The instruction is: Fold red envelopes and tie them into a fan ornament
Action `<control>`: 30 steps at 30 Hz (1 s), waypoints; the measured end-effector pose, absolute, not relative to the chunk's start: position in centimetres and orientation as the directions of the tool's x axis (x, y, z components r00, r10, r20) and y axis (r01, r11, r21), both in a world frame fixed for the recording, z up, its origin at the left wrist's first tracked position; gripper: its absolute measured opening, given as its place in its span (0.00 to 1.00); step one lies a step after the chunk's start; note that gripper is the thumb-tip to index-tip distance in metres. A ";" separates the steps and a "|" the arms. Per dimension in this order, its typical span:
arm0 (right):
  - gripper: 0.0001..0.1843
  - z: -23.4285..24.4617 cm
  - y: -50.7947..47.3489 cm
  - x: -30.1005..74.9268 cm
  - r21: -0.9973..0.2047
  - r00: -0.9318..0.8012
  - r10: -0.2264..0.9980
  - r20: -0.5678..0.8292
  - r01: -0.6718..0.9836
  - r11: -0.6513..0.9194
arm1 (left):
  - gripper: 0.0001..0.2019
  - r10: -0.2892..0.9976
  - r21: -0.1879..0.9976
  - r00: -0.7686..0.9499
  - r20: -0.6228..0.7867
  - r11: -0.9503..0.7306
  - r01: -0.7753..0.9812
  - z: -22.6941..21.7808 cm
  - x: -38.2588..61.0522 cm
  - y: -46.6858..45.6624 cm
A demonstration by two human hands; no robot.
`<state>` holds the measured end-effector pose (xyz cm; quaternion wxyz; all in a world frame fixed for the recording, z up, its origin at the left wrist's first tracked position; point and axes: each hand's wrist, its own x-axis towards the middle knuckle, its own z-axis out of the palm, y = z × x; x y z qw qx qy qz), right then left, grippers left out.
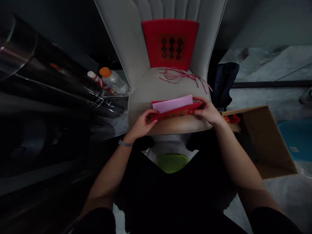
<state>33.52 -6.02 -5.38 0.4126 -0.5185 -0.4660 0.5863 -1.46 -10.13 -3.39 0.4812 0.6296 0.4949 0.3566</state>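
Observation:
Both my hands hold a red paper bag (174,113) low over the front of the chair seat. My left hand (143,124) pinches its left end between thumb and fingers. My right hand (207,110) grips the right end, fingers curled round it. A pale pink sheet (173,104) sticks up from the red piece's upper opening; whether it is separate or a lining I cannot tell. Beyond, a flat red bag (172,42) with a grid of dark diamond shapes leans on the backrest. Pink-and-white cords (179,75) lie loosely in front of it.
The grey chair (140,86) stands before me. Bottles (114,80) stand at its left, near a glossy black cylinder (48,65). On the right, an open cardboard box (270,143) has red items (231,119) at its edge. A green object (172,162) lies below.

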 end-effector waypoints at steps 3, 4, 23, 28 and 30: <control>0.38 -6.2 -5.5 33.2 -0.970 -0.029 0.975 -0.221 0.112 -0.217 | 0.29 0.989 0.979 0.031 -0.145 0.139 0.151 -3.7 -1.1 -9.4; 0.36 -6.5 -5.4 33.1 -0.963 -0.006 0.976 -0.218 0.162 -0.214 | 0.30 0.976 0.971 -0.019 -0.215 0.216 0.099 -3.5 -1.1 -9.1; 0.38 -8.4 -5.5 32.7 -0.957 0.018 0.997 -0.078 0.278 -0.080 | 0.21 0.936 0.947 0.144 -0.320 0.313 0.071 -4.6 0.5 -7.9; 0.47 -8.5 -5.8 33.2 -0.976 -0.007 0.993 -0.122 0.184 -0.118 | 0.18 0.984 0.965 0.073 -0.163 0.144 0.221 -4.5 0.5 -9.0; 0.50 -7.8 -6.0 33.2 -0.983 -0.038 0.990 -0.133 0.135 -0.126 | 0.15 0.990 0.963 0.106 -0.092 0.062 0.262 -3.6 0.6 -9.3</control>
